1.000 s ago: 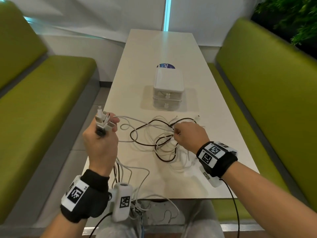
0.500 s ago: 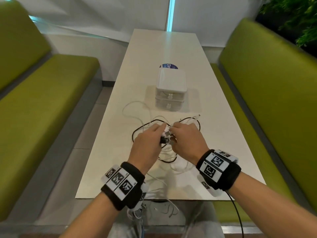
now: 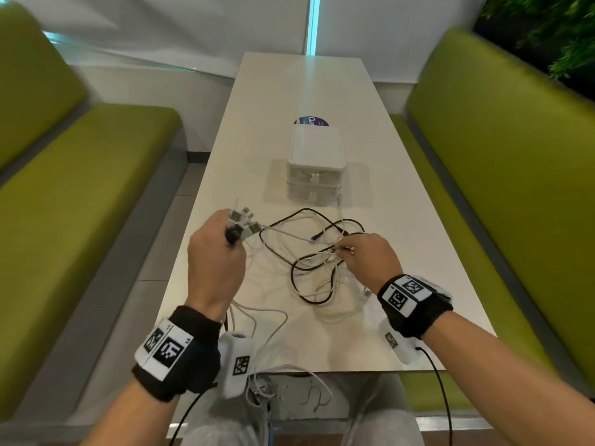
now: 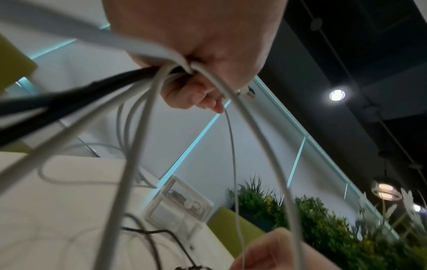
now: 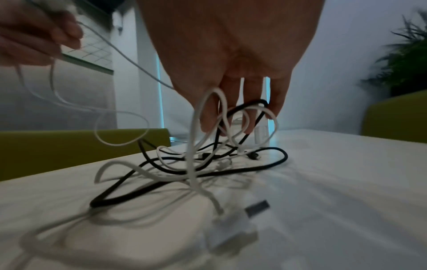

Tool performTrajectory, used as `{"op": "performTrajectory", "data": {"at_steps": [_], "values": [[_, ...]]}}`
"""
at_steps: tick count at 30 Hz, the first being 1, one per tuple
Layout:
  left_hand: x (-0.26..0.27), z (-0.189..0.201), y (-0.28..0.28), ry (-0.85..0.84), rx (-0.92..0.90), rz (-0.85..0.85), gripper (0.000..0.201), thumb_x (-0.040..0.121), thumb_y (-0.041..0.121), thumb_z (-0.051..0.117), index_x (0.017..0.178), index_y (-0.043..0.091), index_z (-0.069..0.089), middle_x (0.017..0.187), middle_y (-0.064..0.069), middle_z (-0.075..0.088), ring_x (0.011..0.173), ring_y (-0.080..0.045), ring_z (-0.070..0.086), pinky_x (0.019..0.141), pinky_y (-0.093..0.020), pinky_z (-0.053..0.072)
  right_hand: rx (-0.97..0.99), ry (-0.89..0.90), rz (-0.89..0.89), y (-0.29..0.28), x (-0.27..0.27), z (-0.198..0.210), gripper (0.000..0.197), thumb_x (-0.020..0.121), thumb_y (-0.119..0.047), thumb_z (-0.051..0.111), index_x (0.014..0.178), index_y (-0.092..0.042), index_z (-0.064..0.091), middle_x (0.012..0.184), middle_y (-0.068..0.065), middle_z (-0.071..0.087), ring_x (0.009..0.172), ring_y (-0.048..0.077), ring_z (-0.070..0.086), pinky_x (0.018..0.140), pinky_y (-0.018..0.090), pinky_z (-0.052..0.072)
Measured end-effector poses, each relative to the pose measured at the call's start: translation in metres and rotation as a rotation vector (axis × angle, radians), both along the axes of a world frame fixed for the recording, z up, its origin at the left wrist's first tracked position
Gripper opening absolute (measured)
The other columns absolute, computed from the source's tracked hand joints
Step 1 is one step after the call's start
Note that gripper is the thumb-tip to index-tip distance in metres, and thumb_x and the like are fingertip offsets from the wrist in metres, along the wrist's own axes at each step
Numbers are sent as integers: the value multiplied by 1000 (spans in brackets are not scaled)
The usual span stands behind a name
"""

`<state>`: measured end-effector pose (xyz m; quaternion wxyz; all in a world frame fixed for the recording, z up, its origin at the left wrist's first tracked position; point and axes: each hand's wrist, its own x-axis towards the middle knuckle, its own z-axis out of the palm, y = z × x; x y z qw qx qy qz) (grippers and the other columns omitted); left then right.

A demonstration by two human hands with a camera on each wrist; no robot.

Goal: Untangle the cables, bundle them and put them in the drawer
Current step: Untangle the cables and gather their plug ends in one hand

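A tangle of white and black cables (image 3: 317,262) (image 5: 184,164) lies on the white table (image 3: 402,246) before me. My left hand (image 3: 215,252) (image 4: 196,45) is raised at the table's left edge and grips a bunch of cable ends, their plugs (image 3: 243,220) sticking out above the fist. Several strands hang from it over the near edge. My right hand (image 3: 367,255) (image 5: 231,73) is over the tangle, fingers pointing down and pinching strands of it. A small white two-drawer box (image 3: 317,165) (image 4: 180,206) stands beyond the cables, both drawers closed.
Green benches (image 3: 64,188) (image 3: 515,188) run along both sides of the table. A blue round sticker (image 3: 310,121) lies behind the drawer box. A loose white USB plug (image 5: 233,222) rests near my right wrist. Plants (image 3: 553,37) stand at the far right.
Half a second ago both hands met over the tangle. Now my left hand has pulled up and left with the cable ends, and my right hand stays on the tangle.
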<state>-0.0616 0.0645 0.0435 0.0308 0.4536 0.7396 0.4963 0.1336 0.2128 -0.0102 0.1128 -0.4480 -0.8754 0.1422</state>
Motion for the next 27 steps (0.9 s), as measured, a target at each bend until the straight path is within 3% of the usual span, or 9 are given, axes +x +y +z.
{"op": "performTrajectory", "data": {"at_steps": [4, 7, 9, 14, 16, 19, 23, 25, 27], "values": [[-6, -9, 1, 82, -138, 4, 27, 87, -8, 46, 94, 9, 66, 97, -7, 69, 87, -27, 64, 75, -40, 52, 146, 129, 36, -8, -2, -2, 10, 85, -23, 67, 78, -23, 74, 81, -6, 73, 82, 18, 67, 82, 41, 48], [7, -10, -2, 141, -142, -18, 53, 83, -15, 48, 126, 13, 62, 123, -2, 65, 105, -18, 62, 94, -32, 49, 245, 153, 102, -18, -8, 6, 13, 83, -14, 67, 71, -19, 71, 72, -5, 69, 75, 22, 64, 75, 37, 45], [21, -7, -2, 115, -105, -79, 54, 84, -13, 51, 130, 14, 60, 124, 0, 65, 105, -14, 62, 95, -25, 45, 275, 132, 145, -24, -13, 10, 18, 81, -9, 64, 65, -16, 67, 59, -2, 61, 64, 24, 57, 68, 35, 42], [53, -12, 11, 196, -453, -301, 20, 89, 6, 54, 94, 17, 70, 93, -3, 73, 90, -24, 65, 67, -24, 38, 257, 74, 208, -32, -15, 16, 14, 82, -9, 57, 78, -12, 71, 69, 3, 66, 72, 27, 57, 61, 32, 41], [59, -13, 14, 87, -500, -339, 18, 88, 10, 54, 82, 16, 70, 82, 0, 72, 79, -19, 64, 63, -23, 35, 224, 52, 229, -35, -14, 20, 14, 75, -7, 62, 85, -12, 71, 80, 5, 69, 80, 29, 59, 63, 32, 43], [62, -13, 18, -53, -481, -338, 25, 87, 10, 52, 68, 17, 68, 70, 5, 69, 63, -10, 57, 56, -17, 32, 215, 102, 294, -38, -13, 23, 3, 68, -17, 65, 71, -18, 65, 71, 1, 65, 71, 27, 58, 59, 28, 39], [60, -10, 19, -24, -508, -376, 22, 88, 9, 52, 68, 19, 55, 66, 4, 61, 62, -17, 52, 55, -26, 33, 227, 131, 321, -34, -12, 14, 14, 76, -5, 68, 86, -15, 69, 74, 4, 67, 72, 28, 60, 58, 33, 46], [52, -8, 17, -107, -445, -343, 24, 92, 13, 52, 69, 16, 55, 67, 1, 63, 62, -17, 54, 59, -33, 38, 212, 132, 285, -25, -11, 11, 17, 88, -13, 62, 103, -17, 71, 81, 4, 71, 76, 27, 61, 61, 33, 46], [44, -7, 13, -212, -349, -292, 30, 94, 18, 53, 66, 18, 61, 68, 0, 67, 66, -15, 61, 65, -33, 43, 201, 130, 243, -14, -10, 14, 16, 92, -21, 60, 100, -16, 73, 77, 4, 71, 71, 27, 62, 61, 30, 43]]}}
